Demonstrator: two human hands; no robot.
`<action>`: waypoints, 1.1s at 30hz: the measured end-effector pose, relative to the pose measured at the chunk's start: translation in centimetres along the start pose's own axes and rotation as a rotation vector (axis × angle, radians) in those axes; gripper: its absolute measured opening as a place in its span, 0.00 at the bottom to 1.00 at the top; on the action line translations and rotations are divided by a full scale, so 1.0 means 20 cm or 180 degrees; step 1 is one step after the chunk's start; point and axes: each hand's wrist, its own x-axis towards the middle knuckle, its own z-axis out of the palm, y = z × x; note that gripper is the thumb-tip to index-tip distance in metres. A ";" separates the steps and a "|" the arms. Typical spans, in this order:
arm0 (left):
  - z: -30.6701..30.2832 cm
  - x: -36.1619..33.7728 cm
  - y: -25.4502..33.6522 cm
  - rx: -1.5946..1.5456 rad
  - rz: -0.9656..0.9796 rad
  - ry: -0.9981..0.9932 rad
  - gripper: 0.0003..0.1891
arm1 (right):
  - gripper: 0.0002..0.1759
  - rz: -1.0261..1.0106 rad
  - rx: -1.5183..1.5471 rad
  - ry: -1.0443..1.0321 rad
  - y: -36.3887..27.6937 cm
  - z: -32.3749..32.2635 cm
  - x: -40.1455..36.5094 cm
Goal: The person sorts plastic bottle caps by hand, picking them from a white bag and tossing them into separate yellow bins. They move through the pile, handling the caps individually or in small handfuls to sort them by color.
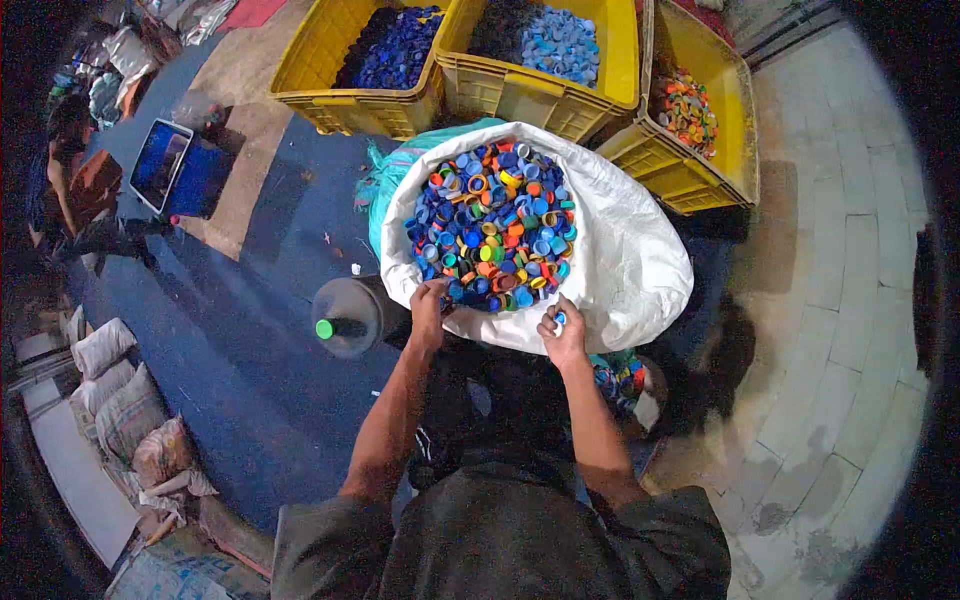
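Observation:
In front of me a large white woven sack (pixel 635 255) stands with its mouth rolled back, full of mixed bottle caps (pixel 490 225) in blue, orange, yellow, green and red. My left hand (pixel 430 305) is at the sack's near left rim, fingers closed at the edge of the caps; what they hold, if anything, is hidden. Over the near right rim, my right hand (pixel 564 334) is closed around a light blue bottle cap (pixel 560 319), which shows between thumb and fingers.
Behind the sack stand yellow crates: one with dark blue caps (pixel 395 50), one with light blue caps (pixel 560 48), one with orange and mixed caps (pixel 685 110). A clear jug with a green lid (pixel 325 329) sits left. Another person (pixel 75 190) is at far left, near filled sacks (pixel 130 405).

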 end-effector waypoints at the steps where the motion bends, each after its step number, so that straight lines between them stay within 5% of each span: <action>1: 0.01 0.00 0.01 0.0137 -0.0002 0.0029 0.06 | 0.10 0.0014 -0.0020 0.0051 0.00 0.00 0.00; 9: 0.05 -0.01 -0.08 0.1404 0.0448 -0.0320 0.07 | 0.07 -0.0011 -0.0568 0.0160 0.02 -0.01 0.01; 16: 0.13 -0.05 -0.09 0.0063 -0.0423 -0.0469 0.06 | 0.07 -0.0011 0.0011 0.0143 0.01 0.04 0.01; 20: 0.12 0.03 -0.16 -0.0589 -0.1137 -0.1120 0.07 | 0.13 -0.0056 0.0484 0.0055 -0.01 0.10 0.01; 25: 0.35 -0.05 0.02 -0.0788 -0.1228 -0.1025 0.13 | 0.17 -0.0042 0.0924 -0.0141 -0.05 0.13 0.05; 28: 0.50 0.01 0.04 -0.1111 -0.1071 -0.0824 0.06 | 0.19 -0.0165 0.1081 -0.0085 -0.10 0.19 0.09; 30: 0.60 0.05 0.12 -0.0634 -0.1056 -0.1247 0.05 | 0.18 -0.0242 0.1076 0.0091 -0.15 0.27 0.14; 31: 0.65 0.14 0.10 -0.1520 -0.1433 -0.1371 0.03 | 0.15 -0.0284 0.1189 -0.0102 -0.20 0.33 0.16; 33: 0.76 0.34 0.10 0.0197 0.0012 -0.1735 0.03 | 0.14 -0.0354 0.1227 -0.0376 -0.32 0.47 0.20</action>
